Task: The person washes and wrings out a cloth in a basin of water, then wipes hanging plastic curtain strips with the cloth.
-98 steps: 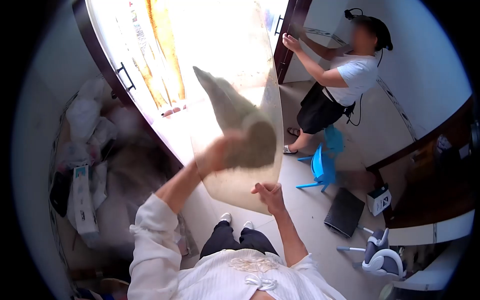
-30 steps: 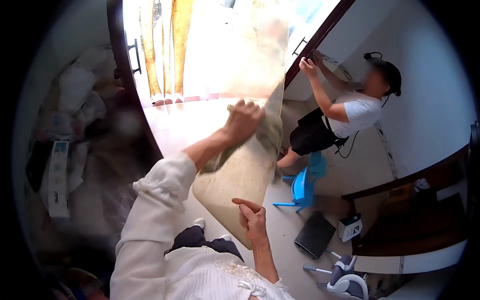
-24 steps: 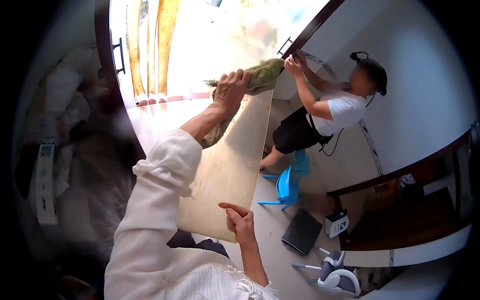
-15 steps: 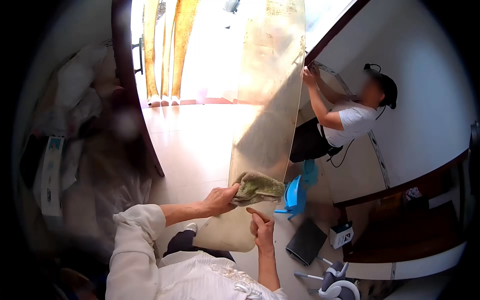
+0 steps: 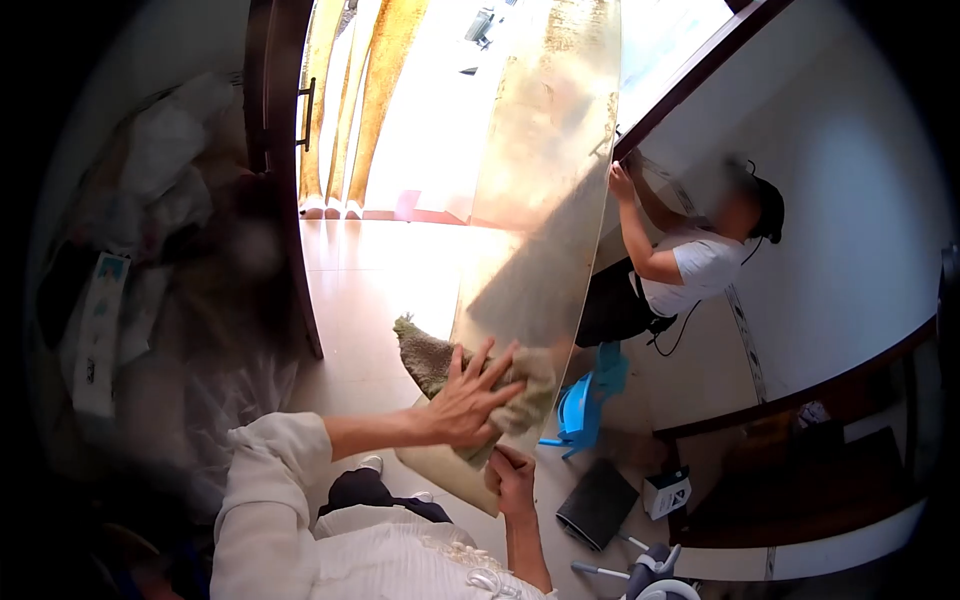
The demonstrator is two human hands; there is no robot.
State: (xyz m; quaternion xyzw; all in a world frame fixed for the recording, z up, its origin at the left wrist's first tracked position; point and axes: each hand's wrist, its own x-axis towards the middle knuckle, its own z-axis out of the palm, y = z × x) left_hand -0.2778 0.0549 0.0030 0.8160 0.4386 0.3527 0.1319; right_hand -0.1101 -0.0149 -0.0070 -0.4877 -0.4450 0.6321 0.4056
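Note:
A long, translucent, stained sheet [image 5: 530, 260] runs from the bright doorway down toward my body. On its near part lies a greenish-brown cloth [image 5: 424, 352], bunched and draped past the left edge. My left hand [image 5: 468, 402] presses flat on this cloth with fingers spread. Close beside it, my right hand [image 5: 513, 482] is closed on the sheet's near right edge, thumb and fingers pinched together. Farther up the right edge, another person [image 5: 700, 265] in a white shirt has both hands at the sheet, near the door frame.
Blue plastic chairs [image 5: 575, 410] stand right of the sheet. Nearby on the floor are a dark mat [image 5: 598, 504], a small white box [image 5: 667, 493] and a grey-white wheeled item [image 5: 650, 575]. Plastic-wrapped goods [image 5: 170, 220] fill the left side, beside a dark door [image 5: 285, 200].
My left hand has gone from gripping the cloth above the sheet to pressing it flat with spread fingers. My right hand has shifted down and closed on the sheet's edge.

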